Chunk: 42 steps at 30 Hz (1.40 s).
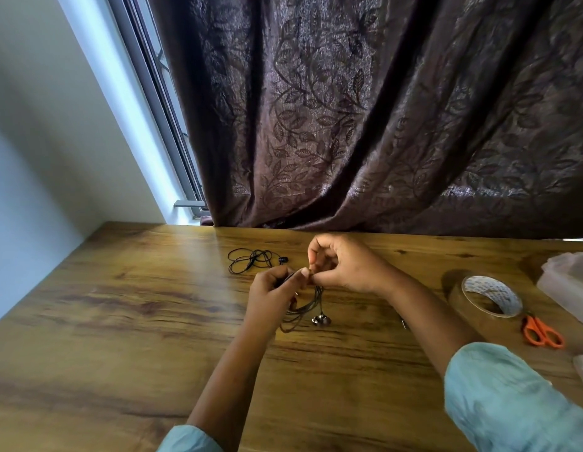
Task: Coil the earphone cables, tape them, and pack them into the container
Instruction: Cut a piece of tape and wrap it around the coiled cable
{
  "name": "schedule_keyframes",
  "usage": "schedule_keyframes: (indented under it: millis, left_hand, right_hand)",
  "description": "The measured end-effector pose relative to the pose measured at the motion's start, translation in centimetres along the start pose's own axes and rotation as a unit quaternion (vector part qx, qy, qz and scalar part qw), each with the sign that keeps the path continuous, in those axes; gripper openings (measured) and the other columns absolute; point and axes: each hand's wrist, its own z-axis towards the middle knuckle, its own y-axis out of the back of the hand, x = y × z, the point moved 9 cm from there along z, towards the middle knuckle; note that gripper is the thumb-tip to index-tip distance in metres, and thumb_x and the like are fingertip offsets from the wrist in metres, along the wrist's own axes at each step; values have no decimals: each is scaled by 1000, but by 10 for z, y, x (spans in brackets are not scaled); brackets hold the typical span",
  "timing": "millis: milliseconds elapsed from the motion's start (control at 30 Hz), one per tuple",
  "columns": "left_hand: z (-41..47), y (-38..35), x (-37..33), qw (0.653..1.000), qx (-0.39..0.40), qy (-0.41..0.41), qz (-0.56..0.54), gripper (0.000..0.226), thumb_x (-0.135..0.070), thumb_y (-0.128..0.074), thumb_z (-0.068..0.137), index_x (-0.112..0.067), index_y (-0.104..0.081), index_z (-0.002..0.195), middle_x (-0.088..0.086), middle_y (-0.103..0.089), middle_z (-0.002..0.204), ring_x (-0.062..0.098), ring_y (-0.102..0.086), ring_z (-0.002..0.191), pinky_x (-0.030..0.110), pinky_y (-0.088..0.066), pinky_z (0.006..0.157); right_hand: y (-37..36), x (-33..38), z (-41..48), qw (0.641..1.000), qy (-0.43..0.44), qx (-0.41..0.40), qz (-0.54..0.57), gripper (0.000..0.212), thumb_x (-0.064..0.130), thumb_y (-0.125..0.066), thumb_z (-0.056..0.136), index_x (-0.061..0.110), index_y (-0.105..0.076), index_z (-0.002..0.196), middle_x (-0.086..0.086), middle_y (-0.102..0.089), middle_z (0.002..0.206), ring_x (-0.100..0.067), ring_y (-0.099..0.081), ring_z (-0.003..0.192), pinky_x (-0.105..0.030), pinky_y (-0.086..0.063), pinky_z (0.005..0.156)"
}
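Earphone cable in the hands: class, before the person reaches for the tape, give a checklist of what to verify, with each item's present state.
1. Coil gripped by both the left hand and right hand: ok.
2. Coil fully wound: not ok, loops and earbuds hang loose.
3. Tape roll within reach on the table: ok.
4. Scissors beside the tape roll: ok.
5. Tape end free to pull: cannot tell.
6. Second earphone coiled: not ok, lies tangled.

table (120, 321): glossy wood grain; curtain (349, 109): woven cloth, leaf pattern; container (567, 282): translucent plastic
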Motion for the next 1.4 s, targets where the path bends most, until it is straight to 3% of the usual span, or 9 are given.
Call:
schedule_keyframes:
  millis: [100, 200, 300, 467, 700, 833, 1167, 1400]
  left_hand:
    - [0, -1, 0, 1000, 4, 4, -30, 50, -36, -67, 72, 12, -59, 83, 10, -58, 68, 10, -48, 53, 17, -40, 47]
    - [-1, 0, -1, 999, 14, 10, -38, 40, -34, -70, 68, 3, -60, 77, 6, -56, 64, 8, -47, 52, 20, -39, 49]
    - [-3, 1, -5, 998, 33, -5, -49, 23, -21, -72, 69, -6, -57, 77, 4, -60, 67, 7, -53, 54, 17, -43, 49]
    - [-3, 2, -9, 997, 33, -18, -72, 26, 5, -66, 79, -9, -46, 89, 13, -67, 79, 12, -65, 62, 15, -46, 49]
    - [2, 5, -5, 1000, -1, -11, -22, 22, -4, -69, 80, -13, -53, 91, 10, -70, 81, 15, -65, 67, 21, -49, 55]
    - [5, 9, 2, 1000, -15, 3, 9, 21, -11, -74, 77, -18, -58, 87, 17, -70, 90, 25, -64, 74, 34, -52, 63]
    - [6, 12, -1, 996, -47, -22, 75, 17, -9, -74, 77, -10, -62, 88, 5, -71, 82, 11, -66, 69, 19, -50, 57]
    - [6, 8, -6, 993, -56, -53, 84, 16, -9, -74, 76, -9, -63, 87, 6, -71, 81, 15, -66, 70, 25, -54, 60]
  right_hand:
    - [0, 1, 0, 999, 4, -8, -46, 28, 3, -71, 75, 26, -56, 81, 4, -64, 79, -1, -56, 67, -24, -51, 67]
    - [0, 6, -3, 998, 16, -20, -59, 26, 9, -72, 77, 28, -55, 83, 4, -65, 82, -3, -57, 70, -23, -51, 67]
    - [0, 7, -4, 999, 23, -24, -42, 26, 14, -73, 78, 29, -53, 84, 5, -66, 82, -3, -57, 70, -25, -53, 68]
    - [0, -3, -3, 999, -4, -4, 32, 27, 7, -74, 80, 22, -53, 90, -6, -68, 88, -12, -63, 75, -36, -58, 71]
    - [0, -15, -3, 989, -30, -12, 146, 25, -1, -69, 82, 17, -53, 88, -10, -67, 92, -10, -66, 75, -28, -56, 64]
    - [0, -19, -4, 988, -28, -17, 150, 20, 3, -70, 82, 18, -58, 89, -7, -70, 90, -8, -66, 74, -28, -57, 66]
    - [-4, -24, -5, 979, -40, -7, 197, 16, 3, -67, 84, 15, -64, 94, -1, -71, 84, -9, -67, 80, -28, -58, 69]
    - [-11, -35, -11, 950, -78, 16, 301, 27, 3, -67, 83, 17, -66, 105, 1, -74, 87, -8, -68, 84, -20, -56, 69]
